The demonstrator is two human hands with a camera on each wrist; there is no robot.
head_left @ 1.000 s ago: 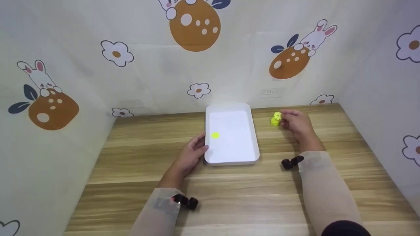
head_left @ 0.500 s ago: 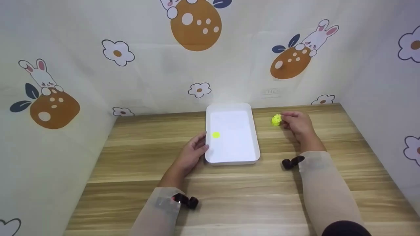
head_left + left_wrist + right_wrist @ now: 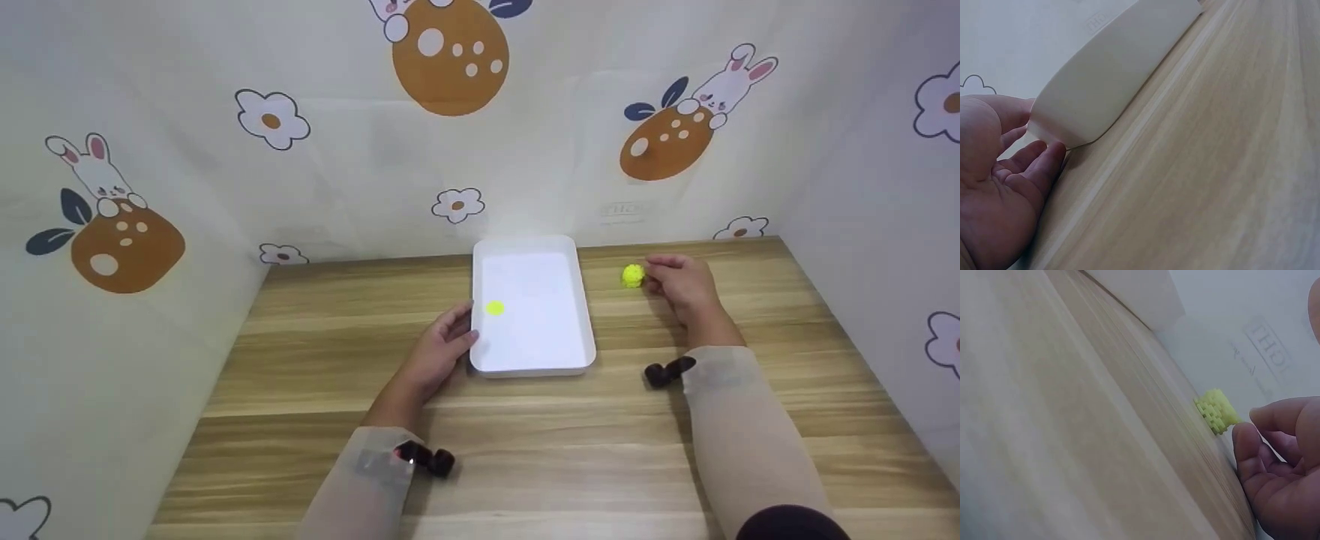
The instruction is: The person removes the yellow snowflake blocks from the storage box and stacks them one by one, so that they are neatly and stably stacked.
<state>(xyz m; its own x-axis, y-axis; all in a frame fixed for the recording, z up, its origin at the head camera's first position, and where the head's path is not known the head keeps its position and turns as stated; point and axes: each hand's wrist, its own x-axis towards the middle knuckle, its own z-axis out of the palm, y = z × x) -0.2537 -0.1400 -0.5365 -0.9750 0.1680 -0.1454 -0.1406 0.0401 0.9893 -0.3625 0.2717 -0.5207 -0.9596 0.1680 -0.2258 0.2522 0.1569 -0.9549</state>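
Small bright yellow toothed discs form a stack (image 3: pixel 633 276) on the wooden table, right of the white tray (image 3: pixel 589 345). My right hand (image 3: pixel 684 286) is at the stack's right side, thumb and index finger pinching the edge of a yellow disc. In the right wrist view, the stacked toothed discs (image 3: pixel 1216 410) sit just beyond the fingertips, and a thin yellow bit reaches between them. My left hand (image 3: pixel 439 352) grips the tray's left side, thumb at the rim. The left wrist view shows fingertips (image 3: pixel 1055 151) against the tray's outer wall (image 3: pixel 1100 79) near the tabletop.
Inside the tray, toward its left wall, lies a flat yellow round spot (image 3: pixel 495 307). A patterned cloth wall (image 3: pixel 360 172) rises directly behind the table (image 3: pixel 525 457), with more cloth walls along both sides. Each sleeve carries a small black camera (image 3: pixel 664 373).
The yellow disc in my right hand has tipped from facing the camera and come down against the stack. My left hand and the tray stay in place; the head view shifts slightly.
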